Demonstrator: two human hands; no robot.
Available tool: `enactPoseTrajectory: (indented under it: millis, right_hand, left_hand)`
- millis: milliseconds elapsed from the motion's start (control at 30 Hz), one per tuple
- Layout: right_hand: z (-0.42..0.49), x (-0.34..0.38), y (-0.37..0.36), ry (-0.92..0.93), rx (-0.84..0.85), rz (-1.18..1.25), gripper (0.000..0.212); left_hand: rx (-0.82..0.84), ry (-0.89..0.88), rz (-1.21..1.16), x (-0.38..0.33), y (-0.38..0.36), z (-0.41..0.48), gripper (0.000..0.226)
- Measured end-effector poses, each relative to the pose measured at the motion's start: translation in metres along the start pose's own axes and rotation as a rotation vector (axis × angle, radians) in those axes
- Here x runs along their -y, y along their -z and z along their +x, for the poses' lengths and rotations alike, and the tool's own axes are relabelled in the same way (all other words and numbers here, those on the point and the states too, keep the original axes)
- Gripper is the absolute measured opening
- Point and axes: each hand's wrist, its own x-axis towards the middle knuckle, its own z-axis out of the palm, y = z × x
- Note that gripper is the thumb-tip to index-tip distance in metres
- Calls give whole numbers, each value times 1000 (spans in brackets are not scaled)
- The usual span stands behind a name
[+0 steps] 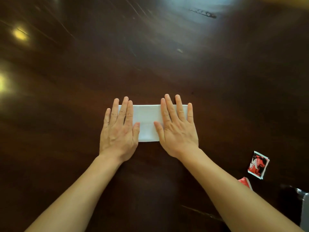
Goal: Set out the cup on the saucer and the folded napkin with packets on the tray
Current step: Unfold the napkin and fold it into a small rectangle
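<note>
So the white napkin (148, 123) is lying flat on the dark wooden table (66, 81), folded into a long strip, and both hands are planted on it palm down. The left hand (119, 129) covers the napkin's left end and the right hand (178, 129) covers its right end, fingers spread and flat, pinching nothing, thumbs angled in toward the bare middle of the strip. Looks to me like the crease is being pressed in, so the fold is the step in hand. 2 red packets sit well off to the right of the napkin: a full one (258, 164) in plain view and a second packet (245, 181) half hidden behind the right forearm. No cup, saucer or tray visible that I can make out; there's a grey edge (305, 213) at the far right, nearer the camera than the napkin, but I can't tell what it is. What could go wrong: paper like this springs open once the palms lift, so the fold may pop loose on the way to the tray. Also that right forearm hangs right by the second packet, so a careless sweep could knock it away.
</note>
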Motion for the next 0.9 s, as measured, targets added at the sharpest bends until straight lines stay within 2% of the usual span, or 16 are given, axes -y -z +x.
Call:
enactPoseTrajectory:
  millis: [267,400,633,700,800,900]
  right_hand:
    - [-15,-44,3,-63,41,-8,64]
    - [-14,-51,8,-22,61,-14,63]
    - [22,-101,39,354,199,-200,61]
    - [38,-109,52,389,215,-307,63]
    - [48,-98,61,312,226,-383,69]
    - [35,-74,55,93,224,-309,67]
  left_hand:
    - [41,47,24,4,0,-4,70]
    - [70,90,18,-6,0,-16,70]
    - [192,218,-22,-63,6,-89,82]
    - [262,210,-66,-92,6,-122,87]
    - [369,167,-8,-128,0,-155,93]
    - [399,81,70,-141,-4,-172,97]
